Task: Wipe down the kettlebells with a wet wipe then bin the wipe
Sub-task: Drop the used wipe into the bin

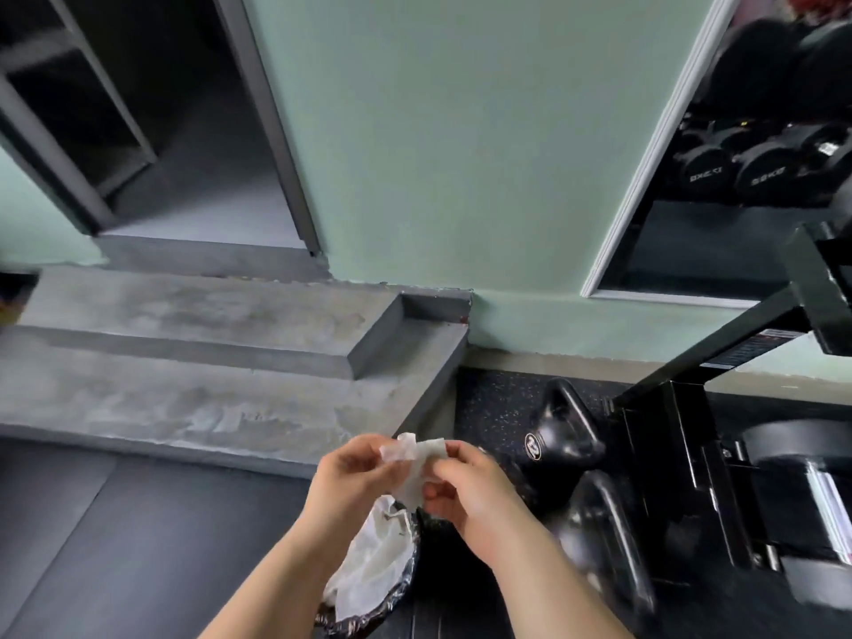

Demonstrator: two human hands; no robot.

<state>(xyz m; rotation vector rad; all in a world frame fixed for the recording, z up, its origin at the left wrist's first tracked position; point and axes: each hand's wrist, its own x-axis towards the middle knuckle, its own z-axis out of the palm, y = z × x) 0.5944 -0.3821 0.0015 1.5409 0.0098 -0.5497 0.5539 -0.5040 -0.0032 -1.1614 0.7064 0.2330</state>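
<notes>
Now both bare hands hold one thin white wet wipe (417, 472) up in the air, right above the round bin with a shiny black bag (396, 606). The left hand (355, 477) pinches the top left edge of the wipe between thumb and fingers. The right hand (465, 495) pinches the right side of it the same way. The wipe hangs crumpled between them. Inside the bin lies some crumpled white paper (373, 560). Just to the right of the bin, two black kettlebells sit on the dark speckled floor: a far kettlebell with a round logo (560, 435) and a blurry near kettlebell (604, 537). Further right of the bin stands a black metal rack (682, 435).
</notes>
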